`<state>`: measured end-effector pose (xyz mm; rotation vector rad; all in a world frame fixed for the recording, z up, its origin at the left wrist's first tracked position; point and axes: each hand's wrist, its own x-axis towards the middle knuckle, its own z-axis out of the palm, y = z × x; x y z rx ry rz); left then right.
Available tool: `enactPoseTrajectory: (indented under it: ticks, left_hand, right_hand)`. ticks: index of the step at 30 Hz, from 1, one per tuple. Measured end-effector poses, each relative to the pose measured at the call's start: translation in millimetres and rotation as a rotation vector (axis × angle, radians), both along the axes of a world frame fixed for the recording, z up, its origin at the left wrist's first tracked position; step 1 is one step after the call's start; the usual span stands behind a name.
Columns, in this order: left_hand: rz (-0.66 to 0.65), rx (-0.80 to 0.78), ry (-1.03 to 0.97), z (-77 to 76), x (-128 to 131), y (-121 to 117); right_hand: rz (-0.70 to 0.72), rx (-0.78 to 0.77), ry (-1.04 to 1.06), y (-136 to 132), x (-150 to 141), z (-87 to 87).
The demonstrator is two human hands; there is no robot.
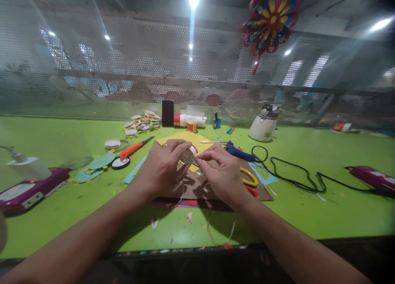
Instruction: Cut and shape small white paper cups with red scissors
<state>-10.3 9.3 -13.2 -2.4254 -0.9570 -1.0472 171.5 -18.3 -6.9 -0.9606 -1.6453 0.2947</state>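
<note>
My left hand (162, 165) is closed round a small cut piece of paper cup (189, 155), pale and round with a red and white side. The thumb and fingertips of my right hand (220, 169) pinch the near right edge of that piece. Both hands are held above a brown sheet (200, 189), with a yellow sheet (175, 139) behind. Scissors with yellow and red handles (250, 178) lie partly under my right hand. A blue glue gun (239, 151) rests just beyond it.
An orange-handled knife (132, 149) and light blue paper rings (100, 162) lie left. Several cut cup rings (143, 123) are piled behind, near a paper cup (192, 124). A black cord (296, 179) crosses the right side. A white jug (263, 123) stands at the back; a purple power strip (37, 191) sits left.
</note>
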Motion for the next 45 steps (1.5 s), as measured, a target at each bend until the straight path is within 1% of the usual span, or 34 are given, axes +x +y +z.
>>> enactPoseTrajectory:
  ticks: [2, 5, 8, 14, 18, 22, 31, 36, 45]
  left_hand:
    - [-0.019, -0.043, -0.045, 0.8, -0.9, 1.5]
    - [-0.038, -0.096, -0.123, 2.2, -0.3, 2.5]
    - [-0.041, -0.121, -0.149, 2.7, 0.5, 2.3]
    - [-0.075, -0.087, -0.096, -0.1, -2.9, 4.1]
    - [-0.059, -0.066, -0.036, 1.0, -2.6, 1.8]
    - [-0.042, -0.054, 0.011, 2.5, 0.5, -1.5]
    - [0.007, 0.065, 0.105, -1.5, 0.6, 0.2]
    - [0.018, 0.049, 0.116, -3.1, 2.8, -0.9]
    - [0.013, -0.036, 0.048, -5.3, 5.5, -2.7]
  right_hand:
    - [0.007, -0.013, 0.006, 2.1, 1.7, -0.5]
    - [-0.020, -0.031, 0.010, 6.8, 5.6, -1.0]
    - [-0.044, -0.012, -0.023, 8.3, 6.9, -1.0]
    - [-0.075, 0.118, -0.114, 3.2, 1.4, -3.0]
    - [-0.095, 0.165, -0.180, 3.1, 0.8, -5.9]
    - [-0.118, 0.186, -0.226, 3.3, 0.9, -7.1]
    - [-0.161, 0.193, -0.303, 2.1, 1.2, -6.1]
    - [-0.200, 0.223, -0.336, 1.1, 0.6, -5.7]
    - [-0.232, 0.305, -0.431, 2.8, 0.5, -8.2]
